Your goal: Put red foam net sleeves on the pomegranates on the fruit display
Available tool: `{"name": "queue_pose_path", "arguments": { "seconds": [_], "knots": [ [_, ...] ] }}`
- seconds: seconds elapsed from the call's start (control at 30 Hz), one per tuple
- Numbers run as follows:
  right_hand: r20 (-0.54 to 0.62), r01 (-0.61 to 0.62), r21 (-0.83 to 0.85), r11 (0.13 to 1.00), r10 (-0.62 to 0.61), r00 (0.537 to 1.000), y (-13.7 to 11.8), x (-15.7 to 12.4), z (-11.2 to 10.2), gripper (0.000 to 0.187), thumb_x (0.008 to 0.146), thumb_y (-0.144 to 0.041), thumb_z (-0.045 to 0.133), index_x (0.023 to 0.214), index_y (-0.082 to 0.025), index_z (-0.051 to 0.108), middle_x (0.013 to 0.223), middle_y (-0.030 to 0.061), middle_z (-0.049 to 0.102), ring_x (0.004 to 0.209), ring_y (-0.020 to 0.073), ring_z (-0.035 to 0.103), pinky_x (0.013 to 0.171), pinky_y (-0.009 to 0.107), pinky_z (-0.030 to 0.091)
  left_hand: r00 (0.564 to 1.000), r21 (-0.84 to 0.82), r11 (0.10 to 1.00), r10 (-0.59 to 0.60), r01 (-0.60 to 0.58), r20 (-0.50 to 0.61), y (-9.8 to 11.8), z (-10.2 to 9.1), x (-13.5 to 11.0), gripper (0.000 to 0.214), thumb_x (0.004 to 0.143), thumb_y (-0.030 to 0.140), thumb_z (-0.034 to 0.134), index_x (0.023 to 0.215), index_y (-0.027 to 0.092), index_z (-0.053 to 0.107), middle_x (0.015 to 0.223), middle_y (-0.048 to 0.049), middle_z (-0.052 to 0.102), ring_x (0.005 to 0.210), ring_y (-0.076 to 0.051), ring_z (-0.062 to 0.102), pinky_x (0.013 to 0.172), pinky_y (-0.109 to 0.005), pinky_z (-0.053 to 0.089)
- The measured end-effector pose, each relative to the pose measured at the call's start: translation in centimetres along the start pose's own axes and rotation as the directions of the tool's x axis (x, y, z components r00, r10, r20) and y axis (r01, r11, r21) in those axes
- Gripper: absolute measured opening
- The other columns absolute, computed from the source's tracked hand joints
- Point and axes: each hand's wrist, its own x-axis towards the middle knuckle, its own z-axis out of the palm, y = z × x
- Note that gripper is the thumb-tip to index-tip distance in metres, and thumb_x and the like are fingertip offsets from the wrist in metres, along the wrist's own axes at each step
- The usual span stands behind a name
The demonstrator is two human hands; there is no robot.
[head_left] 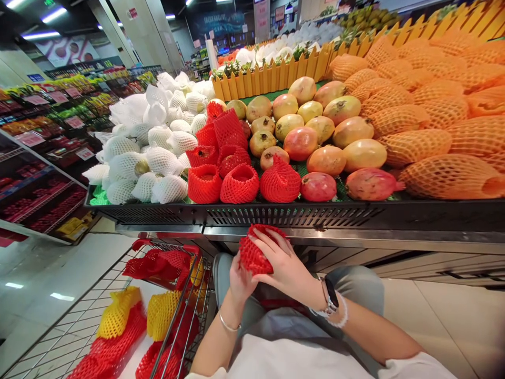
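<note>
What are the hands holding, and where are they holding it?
A red foam fruit net is held: the left hand at its lower edge, the right hand across its top.

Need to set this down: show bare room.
For the red-netted fruit: bare tile floor right of you, below the steel display base; a white gap in the shopping cart between yellow netting and red netting. The fruit display is crowded to its black rim.
</note>
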Motion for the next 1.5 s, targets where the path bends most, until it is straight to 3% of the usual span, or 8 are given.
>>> {"name": "queue_pose_path", "arguments": {
  "seconds": [0.37,0.63,0.7,1.0,1.1,1.23,1.4,1.5],
  "knots": [
    [-0.276,0.266,0.114,0.957,-0.226,0.934,2.3,-1.1,0.5,0.009,0.094,-0.019,0.056,0.1,-0.021,0.063,0.091,0.0064,0.069,0.087,0.0195,0.062,0.079,0.035,0.055,0.989,-0.177,0.974,0.128,-0.14,-0.074,1.4,1.4,-0.4,0.03,0.092,0.006,0.045,0.071,0.022,0.06,0.064,0.0081,0.06,0.055,-0.008,0.052,0.077,-0.023,0.04],
    [-0.584,0.471,0.01,0.882,-0.377,0.719,5.5,-2.4,4.4,0.026,0.094,-0.021,0.047,0.078,-0.031,0.065,0.066,0.0012,0.058,0.062,0.0184,0.055,0.057,0.035,0.05,0.926,0.13,0.919,0.377,-0.373,-0.008,-0.7,1.0,-0.9,0.027,0.096,0.018,0.048,0.076,0.026,0.065,0.073,0.0081,0.069,0.06,-0.011,0.054,0.074,-0.023,0.041],
    [-0.608,0.38,0.024,0.925,-0.288,0.739,6.0,-2.6,5.4,0.025,0.093,-0.029,0.047,0.075,-0.032,0.065,0.064,0.0018,0.056,0.062,0.0205,0.055,0.061,0.041,0.053,0.91,0.263,0.876,0.414,-0.405,0.021,-1.0,1.1,-1.3,0.027,0.097,0.022,0.046,0.08,0.026,0.067,0.077,0.0068,0.071,0.062,-0.012,0.056,0.071,-0.024,0.041],
    [-0.396,0.155,0.613,0.775,0.131,0.909,3.4,-2.5,4.5,0.034,0.097,-0.046,0.038,0.081,-0.023,0.056,0.074,0.0036,0.059,0.072,0.0201,0.057,0.069,0.038,0.05,0.967,0.184,0.951,0.255,-0.248,-0.021,-1.9,-0.5,-1.2,0.036,0.099,0.037,0.043,0.073,0.025,0.063,0.058,0.0061,0.06,0.038,-0.009,0.031,0.05,-0.027,0.028],
    [-0.228,-0.12,0.77,0.626,0.446,0.866,3.8,-2.0,3.7,0.032,0.084,-0.053,0.062,0.089,-0.023,0.054,0.081,0.0011,0.058,0.073,0.0162,0.056,0.066,0.03,0.05,0.996,0.067,0.998,0.008,-0.014,0.086,-2.1,-0.8,-1.1,0.048,0.098,0.039,0.046,0.054,0.02,0.051,0.042,0.0068,0.039,0.033,-0.007,0.015,0.046,-0.027,0.026],
    [0.188,-0.336,0.894,0.296,0.432,0.882,4.6,-1.8,2.5,0.04,0.076,-0.057,0.07,0.09,-0.021,0.059,0.077,-0.0008,0.06,0.065,0.0128,0.056,0.06,0.025,0.05,0.97,0.09,0.99,-0.126,0.109,0.209,-1.4,0.3,-1.3,0.063,0.097,0.054,0.034,0.044,0.021,0.034,0.039,0.008,0.02,0.031,-0.006,0.006,0.037,-0.026,0.022],
    [0.337,-0.341,0.938,-0.067,0.409,0.848,4.2,-2.2,1.9,0.034,0.073,-0.048,0.076,0.087,-0.02,0.062,0.084,0.0016,0.068,0.077,0.015,0.065,0.075,0.028,0.054,0.956,0.124,0.976,-0.201,0.177,0.215,-0.3,0.7,-1.1,0.06,0.086,0.065,0.05,0.046,0.021,0.048,0.041,0.0044,0.042,0.034,-0.009,0.037,0.044,-0.029,0.044],
    [0.245,-0.298,0.954,0.033,0.486,0.839,4.1,-1.9,2.8,0.032,0.081,-0.051,0.064,0.088,-0.02,0.063,0.088,0.0054,0.071,0.08,0.0196,0.068,0.076,0.034,0.057,0.991,0.085,0.99,-0.121,0.115,0.061,-0.5,0.0,-0.6,0.031,0.076,0.057,0.068,0.066,0.027,0.067,0.063,0.0034,0.068,0.061,-0.017,0.063,0.068,-0.039,0.056]
  ]
}}
